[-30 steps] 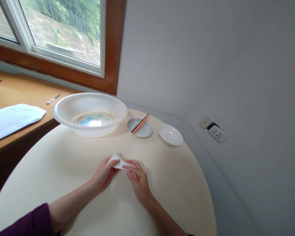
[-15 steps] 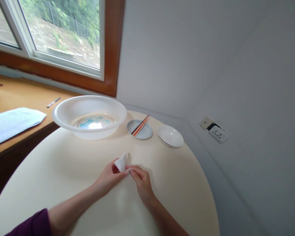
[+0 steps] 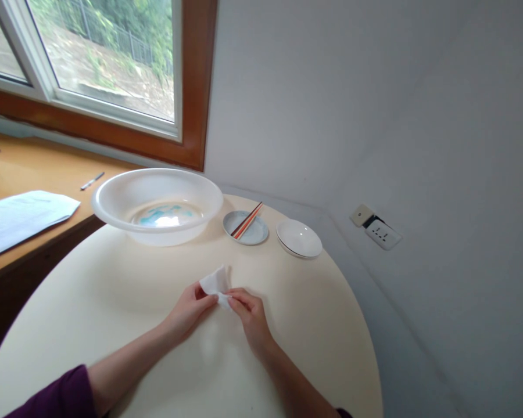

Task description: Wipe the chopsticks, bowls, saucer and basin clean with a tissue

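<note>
Between my hands, above the near middle of the round cream table (image 3: 126,307), is a small white tissue (image 3: 215,281), partly folded, with one corner pointing up. My left hand (image 3: 195,306) pinches it from the left between thumb and fingers. From the right, my right hand (image 3: 249,312) grips its lower edge with thumb and fingertips. Beyond the hands lies a pale blue plate (image 3: 258,232) with several red, orange and dark chopsticks (image 3: 247,220) across it. Right of that, white shallow dishes (image 3: 300,238) are stacked.
A large translucent plastic basin (image 3: 157,232) stands at the table's back left. On the wooden desk (image 3: 47,157) at left are papers (image 3: 26,217) and a pen (image 3: 92,181). A wall socket (image 3: 383,234) is at right, and a window (image 3: 108,58) is behind.
My fingers have drawn slightly apart, and more of the tissue now shows spread between them. The view has shifted slightly; the dishes and basin stay in place.
</note>
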`<action>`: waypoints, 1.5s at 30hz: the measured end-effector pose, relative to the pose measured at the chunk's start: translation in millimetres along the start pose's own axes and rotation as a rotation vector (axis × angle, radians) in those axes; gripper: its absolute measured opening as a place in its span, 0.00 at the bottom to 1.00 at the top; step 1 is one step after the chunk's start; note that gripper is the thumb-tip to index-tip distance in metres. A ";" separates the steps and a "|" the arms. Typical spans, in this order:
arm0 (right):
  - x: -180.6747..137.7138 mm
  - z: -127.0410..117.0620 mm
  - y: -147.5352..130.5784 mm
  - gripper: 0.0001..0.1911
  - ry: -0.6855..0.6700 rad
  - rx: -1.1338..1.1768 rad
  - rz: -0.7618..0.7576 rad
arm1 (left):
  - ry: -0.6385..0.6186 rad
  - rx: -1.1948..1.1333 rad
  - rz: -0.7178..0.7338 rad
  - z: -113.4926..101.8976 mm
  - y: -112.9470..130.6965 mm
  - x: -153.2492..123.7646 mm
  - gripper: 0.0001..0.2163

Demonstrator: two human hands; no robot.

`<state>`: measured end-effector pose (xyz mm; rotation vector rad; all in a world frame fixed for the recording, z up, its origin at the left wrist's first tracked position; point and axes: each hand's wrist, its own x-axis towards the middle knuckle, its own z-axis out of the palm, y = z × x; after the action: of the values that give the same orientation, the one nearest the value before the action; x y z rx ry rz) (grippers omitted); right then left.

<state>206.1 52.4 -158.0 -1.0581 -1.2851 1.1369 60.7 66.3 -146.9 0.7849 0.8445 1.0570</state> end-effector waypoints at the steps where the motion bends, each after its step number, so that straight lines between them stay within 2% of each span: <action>1: 0.1 0.0 -0.4 0.06 0.000 0.000 0.002 | -0.007 -0.001 -0.003 0.6 0.6 0.0 0.11; 10: 0.1 0.2 -0.3 0.06 0.013 0.018 0.011 | -0.043 -0.049 -0.029 0.3 0.5 -0.6 0.12; 16: 0.4 -0.3 3.0 0.07 0.046 0.052 0.042 | -0.063 -0.075 -0.011 -1.1 -2.7 1.6 0.09; 18: 1.6 -0.5 5.7 0.07 0.066 0.061 0.045 | -0.045 -0.086 -0.033 -1.7 -3.9 4.0 0.07; 24: 3.3 -1.7 11.0 0.08 0.095 0.079 0.056 | -0.085 -0.091 -0.111 -3.3 -5.4 5.6 0.11; 29: 1.1 -0.3 7.1 0.07 0.059 0.071 0.043 | -0.133 -0.017 -0.103 -1.0 -4.1 1.5 0.14; 33: -0.3 0.9 4.1 0.07 0.015 0.064 0.033 | -0.120 0.023 -0.090 0.2 -3.8 1.3 0.15; 45: 0.0 -0.3 3.9 0.06 0.004 0.008 0.001 | -0.111 0.016 -0.089 2.2 -1.6 1.0 0.09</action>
<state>206.3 53.1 -161.8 -1.0550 -1.2759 1.1387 63.5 66.5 -147.5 0.8048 0.7876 0.9203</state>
